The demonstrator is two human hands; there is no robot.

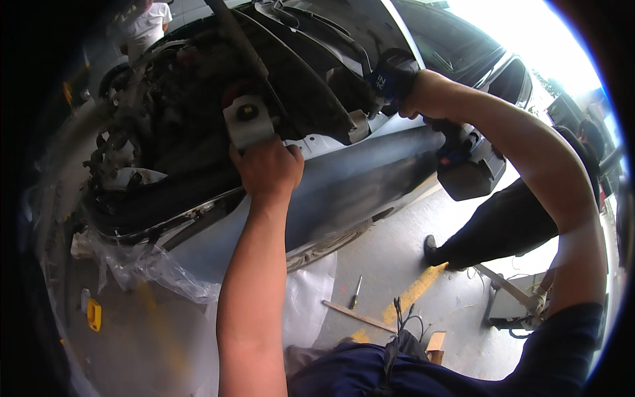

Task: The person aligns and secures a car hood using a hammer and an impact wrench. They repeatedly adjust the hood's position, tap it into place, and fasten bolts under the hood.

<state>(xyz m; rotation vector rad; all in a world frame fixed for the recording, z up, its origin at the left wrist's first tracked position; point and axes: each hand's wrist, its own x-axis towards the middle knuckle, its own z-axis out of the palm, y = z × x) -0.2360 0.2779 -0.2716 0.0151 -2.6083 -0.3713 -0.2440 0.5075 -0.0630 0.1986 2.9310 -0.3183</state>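
Note:
My left hand (268, 169) is closed around the lower end of a pale, flat metal-looking piece (251, 129) with a round dark centre. It is held at the edge of a car's open engine bay (188, 126), just above the grey-blue fender (350, 169). My right hand (430, 96) grips a cordless power drill (395, 76), whose dark battery base (473, 175) hangs below the wrist. The drill's nose points down toward the top edge of the fender by a small light bracket (358, 126). Whether its tip touches anything cannot be made out.
A dark prop bar (238, 36) crosses the engine bay. Clear plastic sheeting (155, 268) hangs by the front. On the floor lie a yellow tool (94, 315), a screwdriver (357, 291) and a wooden strip (360, 316). People stand at far left (147, 30) and right (503, 221).

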